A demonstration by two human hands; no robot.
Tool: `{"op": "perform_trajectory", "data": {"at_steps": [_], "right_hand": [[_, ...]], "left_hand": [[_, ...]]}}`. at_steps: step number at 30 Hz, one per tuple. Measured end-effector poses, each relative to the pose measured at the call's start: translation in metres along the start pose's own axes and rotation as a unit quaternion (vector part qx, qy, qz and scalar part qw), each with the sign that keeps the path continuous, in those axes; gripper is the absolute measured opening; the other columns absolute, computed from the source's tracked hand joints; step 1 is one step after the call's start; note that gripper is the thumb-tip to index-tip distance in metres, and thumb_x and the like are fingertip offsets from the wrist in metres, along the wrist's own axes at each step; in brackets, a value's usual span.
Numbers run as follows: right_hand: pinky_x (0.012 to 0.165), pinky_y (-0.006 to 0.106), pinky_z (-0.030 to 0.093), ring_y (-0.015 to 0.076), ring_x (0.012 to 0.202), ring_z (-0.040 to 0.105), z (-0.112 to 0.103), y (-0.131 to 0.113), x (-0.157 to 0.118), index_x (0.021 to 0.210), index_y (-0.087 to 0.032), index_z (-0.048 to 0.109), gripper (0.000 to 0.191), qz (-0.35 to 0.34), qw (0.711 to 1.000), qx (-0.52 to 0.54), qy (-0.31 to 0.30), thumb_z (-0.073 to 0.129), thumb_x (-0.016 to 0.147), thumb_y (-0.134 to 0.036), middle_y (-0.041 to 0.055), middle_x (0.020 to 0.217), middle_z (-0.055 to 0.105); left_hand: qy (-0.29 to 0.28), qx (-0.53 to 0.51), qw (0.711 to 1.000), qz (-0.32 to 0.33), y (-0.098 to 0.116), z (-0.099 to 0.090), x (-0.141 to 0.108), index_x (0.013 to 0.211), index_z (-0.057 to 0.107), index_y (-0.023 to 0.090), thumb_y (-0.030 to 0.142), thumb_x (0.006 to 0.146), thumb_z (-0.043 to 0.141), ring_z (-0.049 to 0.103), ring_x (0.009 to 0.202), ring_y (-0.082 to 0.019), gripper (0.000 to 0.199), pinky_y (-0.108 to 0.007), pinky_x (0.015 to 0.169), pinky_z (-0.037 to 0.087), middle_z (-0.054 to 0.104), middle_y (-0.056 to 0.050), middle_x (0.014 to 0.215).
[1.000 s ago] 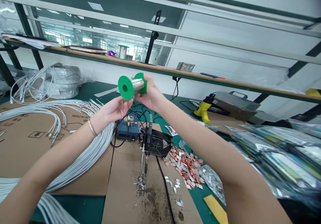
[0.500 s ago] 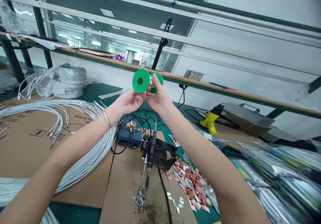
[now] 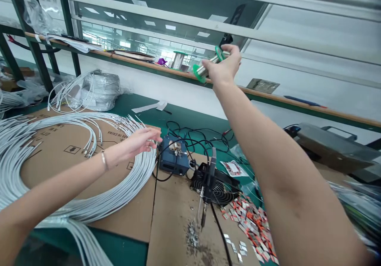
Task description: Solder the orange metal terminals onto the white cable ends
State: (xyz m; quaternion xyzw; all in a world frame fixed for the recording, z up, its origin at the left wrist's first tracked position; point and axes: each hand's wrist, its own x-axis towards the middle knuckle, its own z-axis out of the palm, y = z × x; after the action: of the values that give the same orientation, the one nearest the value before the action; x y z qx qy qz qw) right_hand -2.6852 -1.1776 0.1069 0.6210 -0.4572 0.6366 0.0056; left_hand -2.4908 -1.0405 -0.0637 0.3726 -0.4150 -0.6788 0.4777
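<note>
My right hand (image 3: 224, 68) is raised at the wooden shelf, fingers closed around a spool of solder wire (image 3: 199, 74) with green flanges and silvery wire. The spool is tilted and overlaps the shelf's front edge; whether it touches the shelf I cannot tell. My left hand (image 3: 139, 143) hangs over the bundle of white cables (image 3: 145, 178), fingers apart and holding nothing. Just right of it sits a blue soldering station (image 3: 174, 164). A soldering iron (image 3: 210, 174) rests tip down in front of a black fan (image 3: 226, 190).
On the shelf (image 3: 137, 64) stand another spool (image 3: 179, 60), papers and a flat metallic piece (image 3: 263, 85). Small orange-and-silver parts (image 3: 250, 222) lie heaped at the lower right. A clear plastic case (image 3: 333, 143) sits at the right. Black cords cross the green bench.
My left hand has let go of the spool and dropped to the lower left. The right hand has carried the spool up and right to the shelf. The view has shifted right-to-left.
</note>
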Motion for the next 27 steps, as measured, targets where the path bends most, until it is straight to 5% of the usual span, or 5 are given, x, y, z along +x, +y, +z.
{"op": "perform_trajectory", "data": {"at_steps": [6, 11, 21, 24, 27], "right_hand": [[0.093, 0.030, 0.032, 0.0217, 0.111, 0.045, 0.026, -0.009, 0.028, 0.119, -0.013, 0.048, 0.056, -0.048, 0.977, -0.205, 0.027, 0.070, 0.068, -0.019, 0.0166, 0.123, 0.044], [0.093, 0.036, 0.036, 0.0245, 0.111, 0.048, 0.065, 0.008, 0.053, 0.117, -0.014, 0.050, 0.049, -0.028, 0.967, -0.251, 0.024, 0.066, 0.071, -0.016, 0.0170, 0.125, 0.042], [0.086, 0.043, 0.042, 0.0317, 0.107, 0.055, 0.094, 0.046, 0.068, 0.138, -0.016, 0.026, 0.074, -0.016, 0.951, -0.304, -0.058, 0.055, 0.071, -0.005, 0.0257, 0.144, 0.016], [0.087, 0.044, 0.042, 0.0316, 0.105, 0.056, 0.099, 0.044, 0.064, 0.139, -0.014, 0.018, 0.076, -0.004, 0.951, -0.308, -0.027, 0.054, 0.073, -0.007, 0.0277, 0.139, 0.019], [0.088, 0.044, 0.041, 0.0320, 0.104, 0.057, 0.100, 0.043, 0.060, 0.132, -0.011, 0.031, 0.059, 0.008, 0.950, -0.313, -0.011, 0.053, 0.078, -0.011, 0.0245, 0.132, 0.030]], "left_hand": [[0.112, 0.117, 0.985, 0.052, -0.014, -0.086, -0.021, 0.079, 0.058, 0.013, 0.034, 0.072, 0.067, 0.050, 0.045, -0.006, 0.024, -0.015, 0.039, 0.029, 0.062, -0.001, 0.068], [0.142, 0.139, 0.978, 0.068, -0.025, -0.128, -0.021, 0.077, 0.059, 0.014, 0.043, 0.068, 0.068, 0.048, 0.045, -0.007, 0.032, -0.017, 0.041, 0.030, 0.060, 0.000, 0.065], [0.142, 0.102, 0.983, 0.046, -0.030, -0.138, -0.018, 0.074, 0.056, 0.015, 0.053, 0.065, 0.066, 0.046, 0.044, -0.007, 0.040, -0.017, 0.041, 0.028, 0.057, 0.001, 0.062], [0.148, 0.110, 0.982, 0.050, -0.031, -0.139, -0.019, 0.073, 0.057, 0.016, 0.051, 0.067, 0.065, 0.045, 0.045, -0.007, 0.037, -0.017, 0.041, 0.027, 0.058, 0.001, 0.063], [0.145, 0.125, 0.980, 0.045, -0.031, -0.140, -0.021, 0.073, 0.058, 0.016, 0.048, 0.069, 0.064, 0.046, 0.047, -0.008, 0.033, -0.018, 0.042, 0.029, 0.058, 0.000, 0.064]]}}
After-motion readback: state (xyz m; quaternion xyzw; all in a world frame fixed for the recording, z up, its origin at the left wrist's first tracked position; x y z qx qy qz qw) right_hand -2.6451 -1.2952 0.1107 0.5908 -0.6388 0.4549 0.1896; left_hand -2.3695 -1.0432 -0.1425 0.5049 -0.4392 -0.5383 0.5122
